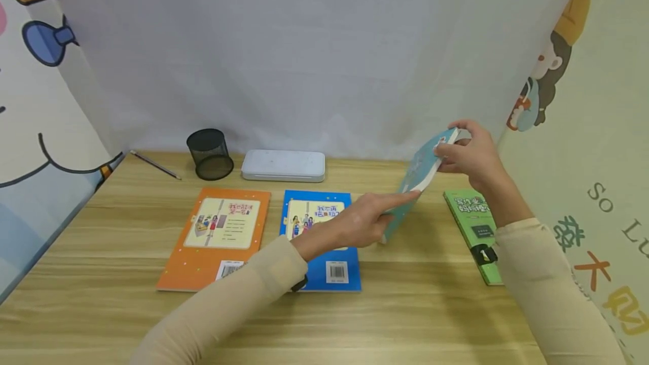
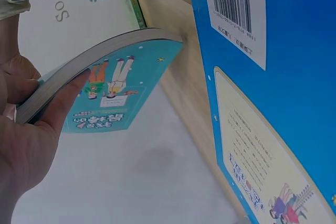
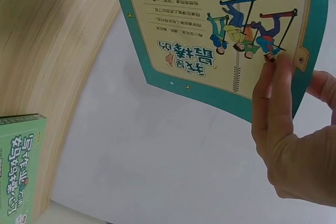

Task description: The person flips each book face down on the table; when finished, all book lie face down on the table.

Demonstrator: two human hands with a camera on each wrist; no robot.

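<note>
head view gives us, largest first, a pale curtain (image 1: 314, 61) hung behind a wood-grained table (image 1: 385, 325), with a cartoon panel (image 1: 61, 94) on the left and a lettered panel (image 1: 568, 151) on the right. on the table we see an orange book (image 1: 185, 266) lying flat, and just beside it to the right a blue book (image 1: 315, 269), both with barcoded covers up. above the table, between the blue book and a green book (image 1: 474, 218) lying at the far right, a teal book (image 1: 422, 163) is held at a slant; we cannot tell whether its lower end touches the wood. the right hand (image 1: 474, 156) grips its upper end, thumb on one cover and fingers on the other, while the left hand (image 1: 362, 218) pinches it lower down, forefinger stretched to the page edge. right wrist view shows us its cream back panel with cartoon figures.

as for containers, a white pencil case (image 1: 283, 166) lies closed along the back, its contents hidden from us. left of it we find a black mesh cup (image 1: 210, 155), its inside too dark to make out. smallest, a slim pencil (image 1: 156, 165) lies slantwise on the wood, left of the cup.
</note>
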